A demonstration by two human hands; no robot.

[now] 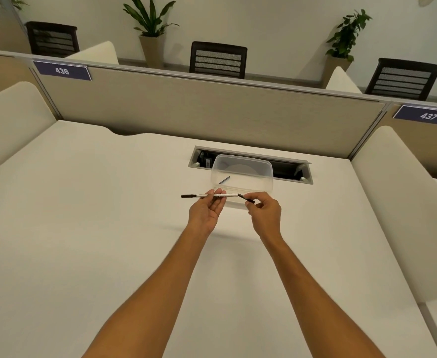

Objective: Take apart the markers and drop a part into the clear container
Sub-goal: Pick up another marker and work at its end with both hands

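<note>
A thin white marker (pixel 227 195) with a black cap at its left end lies level in the air, pinched by the fingers of my left hand (pixel 207 211). Just past the marker's right end, my right hand (pixel 265 209) pinches a small black cap (pixel 245 198), tilted and barely apart from the barrel. Right behind both hands stands the clear container (pixel 243 167) on the white desk. A short dark marker part (pixel 224 180) lies slanted on its bottom.
Behind the container an open cable slot (pixel 297 170) is sunk into the desk (pixel 109 228). A beige partition (pixel 212 109) closes the far side, and cream side panels rise at left and right. Chairs and plants stand beyond the partition.
</note>
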